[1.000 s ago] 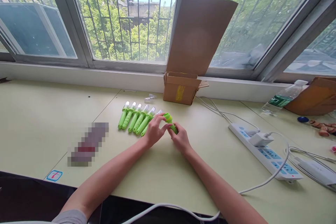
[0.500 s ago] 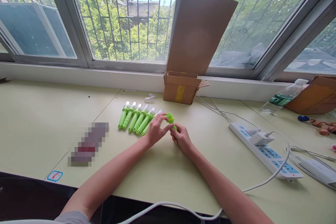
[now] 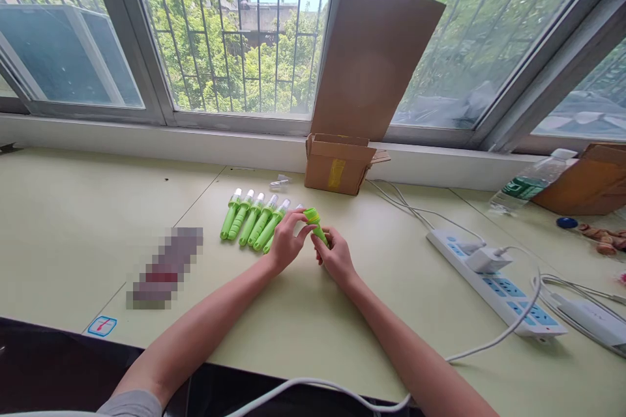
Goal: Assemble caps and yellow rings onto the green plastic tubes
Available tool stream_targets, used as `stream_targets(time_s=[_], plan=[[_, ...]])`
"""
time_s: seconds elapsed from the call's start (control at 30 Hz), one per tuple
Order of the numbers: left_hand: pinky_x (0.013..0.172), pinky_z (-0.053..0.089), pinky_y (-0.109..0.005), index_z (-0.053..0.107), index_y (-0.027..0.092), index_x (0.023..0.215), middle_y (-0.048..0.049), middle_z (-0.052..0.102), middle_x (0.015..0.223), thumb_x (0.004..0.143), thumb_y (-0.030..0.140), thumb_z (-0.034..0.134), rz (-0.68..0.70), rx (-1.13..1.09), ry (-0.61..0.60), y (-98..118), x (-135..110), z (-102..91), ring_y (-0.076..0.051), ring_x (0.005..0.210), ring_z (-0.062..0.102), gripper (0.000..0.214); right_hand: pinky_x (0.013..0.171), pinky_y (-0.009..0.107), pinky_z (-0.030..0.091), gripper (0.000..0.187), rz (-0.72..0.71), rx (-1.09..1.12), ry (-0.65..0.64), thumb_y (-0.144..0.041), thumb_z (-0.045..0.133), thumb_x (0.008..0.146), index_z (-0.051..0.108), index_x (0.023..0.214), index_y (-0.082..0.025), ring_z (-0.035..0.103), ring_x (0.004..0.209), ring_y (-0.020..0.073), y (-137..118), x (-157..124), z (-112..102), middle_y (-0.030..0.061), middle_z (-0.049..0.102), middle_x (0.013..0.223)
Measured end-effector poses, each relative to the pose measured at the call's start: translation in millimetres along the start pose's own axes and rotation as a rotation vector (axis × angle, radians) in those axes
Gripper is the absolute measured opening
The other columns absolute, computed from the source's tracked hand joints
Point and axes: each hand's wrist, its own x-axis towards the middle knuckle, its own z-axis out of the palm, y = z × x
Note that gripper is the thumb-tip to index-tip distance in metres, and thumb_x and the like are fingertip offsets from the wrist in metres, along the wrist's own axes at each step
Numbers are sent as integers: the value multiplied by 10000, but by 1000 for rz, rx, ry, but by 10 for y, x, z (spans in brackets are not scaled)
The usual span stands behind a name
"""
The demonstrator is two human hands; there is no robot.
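Both my hands hold one green plastic tube just above the table, in the middle of the view. My right hand is wrapped round its lower body. My left hand pinches its wide green top end with thumb and fingertips. Just left of my left hand, several similar green tubes with clear caps lie side by side in a row on the pale table; my left hand partly covers the nearest one.
A small open cardboard box stands by the window sill with a cardboard sheet leaning behind it. A small clear piece lies near it. A power strip with cables, a water bottle and another box sit at right.
The green tube has been turned a little more upright between my hands, and both hands have shifted slightly away from me. The row of tubes has not moved.
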Motion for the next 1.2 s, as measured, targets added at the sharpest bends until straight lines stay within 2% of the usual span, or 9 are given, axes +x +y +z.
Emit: stream_targets(time_s=[0.17, 0.47, 0.93, 1.07, 1.2], plan=[[872, 528, -362, 589, 207, 891, -74, 637, 1076, 823, 275, 636, 19, 39, 7, 25, 1, 4, -192, 1010, 632, 108, 465, 255, 369, 361, -53, -89, 45, -559, 574, 791, 554, 832, -201, 440, 491, 121, 23, -2, 15, -18, 511, 600], [856, 538, -349, 602, 194, 887, -77, 632, 1029, 803, 356, 654, -26, 47, -30, -26, 13, 33, -191, 986, 636, 190, 349, 225, 250, 375, 50, 169, -95, -560, 567, 804, 457, 729, -209, 346, 368, 75, -51, -39, 25, -66, 423, 506], [789, 589, -339, 574, 180, 871, -79, 630, 1012, 774, 359, 683, -21, -81, -22, -66, 12, 59, -182, 969, 645, 231, 304, 196, 190, 323, 184, 374, -212, -505, 568, 815, 536, 835, -185, 312, 329, 54, -65, -25, -30, -64, 437, 511], [768, 588, -331, 570, 177, 852, -79, 638, 999, 785, 339, 675, -39, -72, 7, -67, 0, 54, -184, 961, 649, 204, 325, 212, 229, 318, 131, 270, -211, -510, 554, 822, 519, 809, -195, 341, 344, 71, -47, -20, -24, -54, 455, 522], [821, 565, -349, 574, 183, 851, -79, 646, 1030, 796, 302, 668, -20, 8, 28, -49, -13, 30, -185, 967, 649, 161, 416, 237, 324, 312, -30, -2, -40, -502, 592, 797, 532, 804, -196, 422, 452, 104, -13, -7, 8, -28, 497, 586]])
